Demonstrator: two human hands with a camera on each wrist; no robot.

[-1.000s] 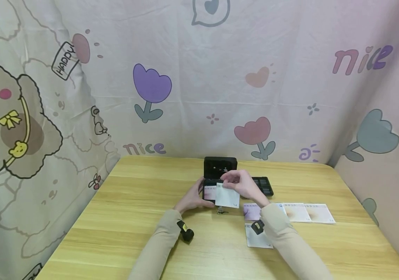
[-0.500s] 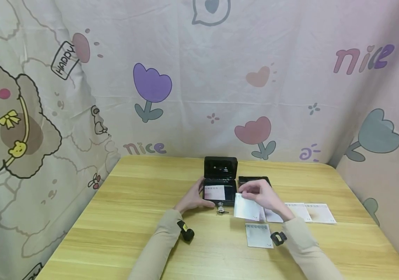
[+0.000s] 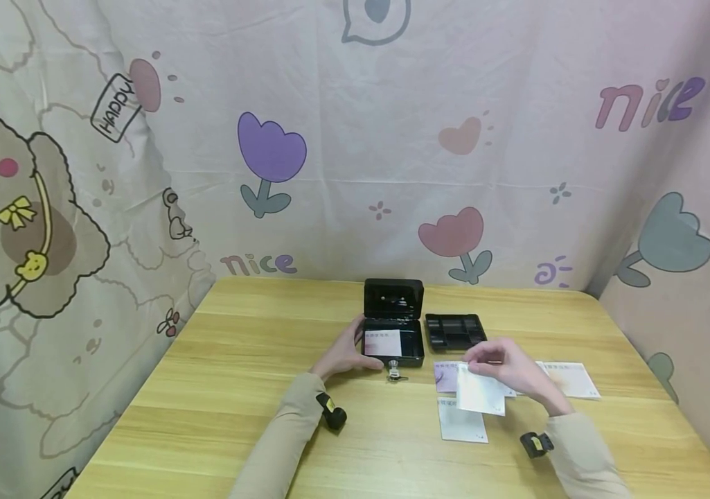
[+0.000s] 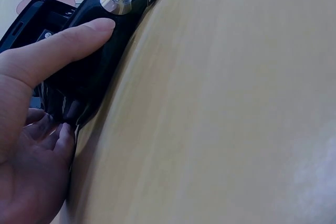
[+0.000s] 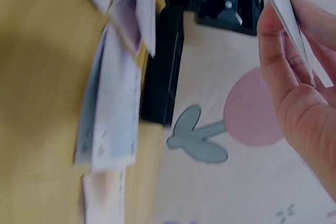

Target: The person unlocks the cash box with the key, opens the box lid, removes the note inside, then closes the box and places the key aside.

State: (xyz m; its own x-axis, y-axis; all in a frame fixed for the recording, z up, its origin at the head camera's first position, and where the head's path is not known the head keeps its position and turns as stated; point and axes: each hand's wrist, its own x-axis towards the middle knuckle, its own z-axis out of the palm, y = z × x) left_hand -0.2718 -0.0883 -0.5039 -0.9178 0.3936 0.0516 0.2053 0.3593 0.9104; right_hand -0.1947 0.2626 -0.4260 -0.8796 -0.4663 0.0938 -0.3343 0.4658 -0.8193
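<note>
My left hand (image 3: 343,353) grips the front left corner of a black cash box (image 3: 411,361), thumb along its front wall and fingers at the side. The box's lid (image 3: 393,298) stands raised, and a pale pink folded banknote (image 3: 382,344) lies inside. Keys (image 3: 395,378) on a ring hang from the front lock (image 4: 115,1). In my right hand (image 3: 513,371), thumb and fingers pinch a whitish folded banknote (image 3: 478,395) by its upper edge, above the notes on the table. The right wrist view shows this held note (image 5: 283,11) nearly edge-on.
A black compartment tray (image 3: 454,341) sits right of the box. Folded notes form a row in front of it, from a purple one (image 3: 445,378) to a pale orange one (image 3: 573,381). Another whitish note (image 3: 463,428) lies nearer. A printed curtain (image 3: 342,138) backs the wooden table (image 3: 217,388).
My right hand has carried the whitish banknote from over the cash box rightward to above the row of notes, uncovering the tray. The left hand has stayed on the box.
</note>
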